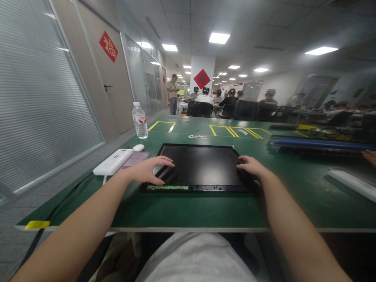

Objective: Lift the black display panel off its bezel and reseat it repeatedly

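Note:
A flat black display panel [202,166] in a dark frame lies on the green table in front of me. A green circuit strip [168,188] shows along the left part of its near edge. At the panel's left side is my left hand [149,169], thumb and fingers spread over the screen's edge. My right hand [251,166] is at the right side, its fingers reaching over that edge with a gap between thumb and fingertips. Neither hand has fingers closed round anything that I can see. Whether the fingertips touch the panel is hard to tell.
To the left are a water bottle [140,121], a white box-shaped device [113,162], a small white oval object [138,147] and a phone [134,159]. On the right lie a long blue-black panel [317,144] and a white bar [354,183]. Yellow tape [161,122] marks the table.

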`<state>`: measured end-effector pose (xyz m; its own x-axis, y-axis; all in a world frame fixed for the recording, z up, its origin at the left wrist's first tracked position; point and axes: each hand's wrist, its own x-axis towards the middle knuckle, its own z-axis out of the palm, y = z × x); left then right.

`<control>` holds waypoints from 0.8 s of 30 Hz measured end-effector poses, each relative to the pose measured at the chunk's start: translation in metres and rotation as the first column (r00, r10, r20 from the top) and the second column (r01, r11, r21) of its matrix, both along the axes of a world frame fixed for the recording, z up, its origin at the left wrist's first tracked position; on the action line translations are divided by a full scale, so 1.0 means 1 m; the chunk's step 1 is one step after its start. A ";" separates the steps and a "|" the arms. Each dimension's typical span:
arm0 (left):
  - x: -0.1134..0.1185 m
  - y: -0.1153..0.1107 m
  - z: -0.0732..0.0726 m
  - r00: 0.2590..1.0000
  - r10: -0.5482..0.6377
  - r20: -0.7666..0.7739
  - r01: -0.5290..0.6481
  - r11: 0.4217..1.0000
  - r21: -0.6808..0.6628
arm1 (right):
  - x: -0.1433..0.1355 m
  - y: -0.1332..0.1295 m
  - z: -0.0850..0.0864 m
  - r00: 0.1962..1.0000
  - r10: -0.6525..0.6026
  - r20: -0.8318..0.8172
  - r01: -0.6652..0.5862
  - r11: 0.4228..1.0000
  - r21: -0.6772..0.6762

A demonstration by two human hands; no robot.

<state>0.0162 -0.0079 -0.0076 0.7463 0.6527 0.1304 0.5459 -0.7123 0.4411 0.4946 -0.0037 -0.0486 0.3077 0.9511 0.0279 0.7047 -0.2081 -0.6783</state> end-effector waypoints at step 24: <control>0.002 0.002 -0.004 0.986 0.116 -0.121 -0.112 0.993 0.037 | 0.000 -0.007 0.010 0.898 0.307 0.314 -0.256 0.947 -0.195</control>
